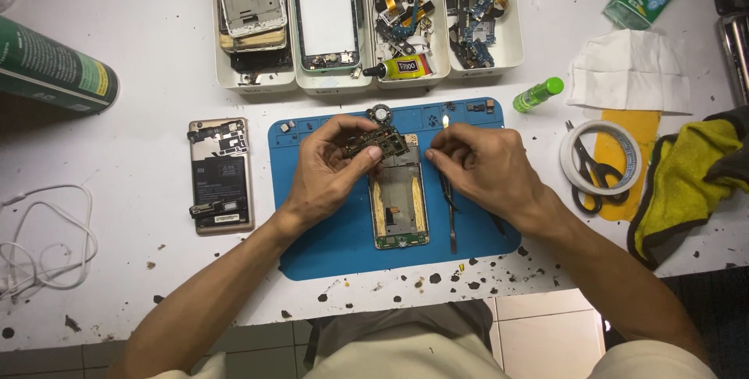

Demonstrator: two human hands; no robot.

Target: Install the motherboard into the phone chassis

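1. While I watch from the head camera, a green spray can lies at the upper left of the frame, with a white cable coiled at the lower left.
2. Left of centre, an opened phone back rests on the white table, just beside the blue mat.
3. My left hand pinches a small circuit board between thumb and fingers, above the top of the phone frame at the mat's centre.
4. My right hand has its fingers closed narrowly on tweezers, beside the frame.
5. Farther right lie a tape roll with scissors and a yellow cloth.
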